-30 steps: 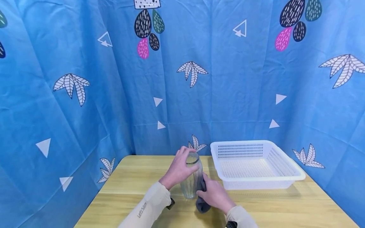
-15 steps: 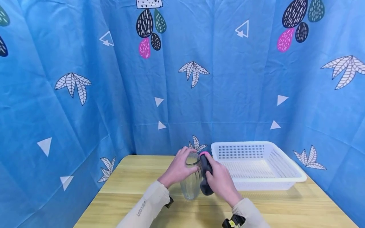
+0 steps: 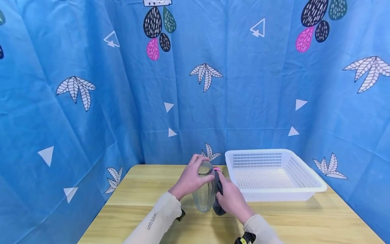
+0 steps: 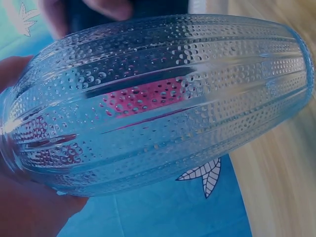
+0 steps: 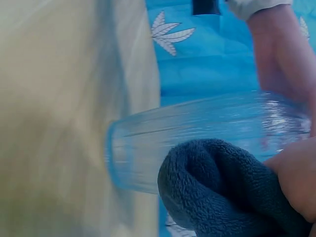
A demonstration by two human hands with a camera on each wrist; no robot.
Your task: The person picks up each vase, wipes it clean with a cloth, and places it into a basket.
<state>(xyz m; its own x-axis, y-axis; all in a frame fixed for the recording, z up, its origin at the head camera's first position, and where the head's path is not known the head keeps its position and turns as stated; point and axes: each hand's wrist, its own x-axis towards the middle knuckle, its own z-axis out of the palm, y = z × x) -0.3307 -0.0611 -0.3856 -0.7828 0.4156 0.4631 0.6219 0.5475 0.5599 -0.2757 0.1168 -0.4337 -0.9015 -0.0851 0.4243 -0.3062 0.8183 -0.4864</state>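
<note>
A clear ribbed glass vase (image 3: 203, 200) with a dotted texture stands upright on the wooden table. My left hand (image 3: 189, 179) grips it near the rim, thumb on the near side and fingers across the back. Against the vase's right side, my right hand (image 3: 233, 200) holds a dark grey cloth (image 3: 218, 207) with a pink edge. In the right wrist view the fuzzy cloth (image 5: 222, 185) is bunched and overlaps the vase (image 5: 197, 133). Pink shows through the glass of the vase (image 4: 163, 113) in the left wrist view.
A white perforated plastic basket (image 3: 275, 195) sits at the back right of the table (image 3: 146, 189), close to my right hand. Blue patterned curtain (image 3: 195, 112) hangs behind and along both sides of the table.
My right hand moved the cloth up along the vase's right side, then slightly back down. The left hand has kept its grip at the top of the vase.
</note>
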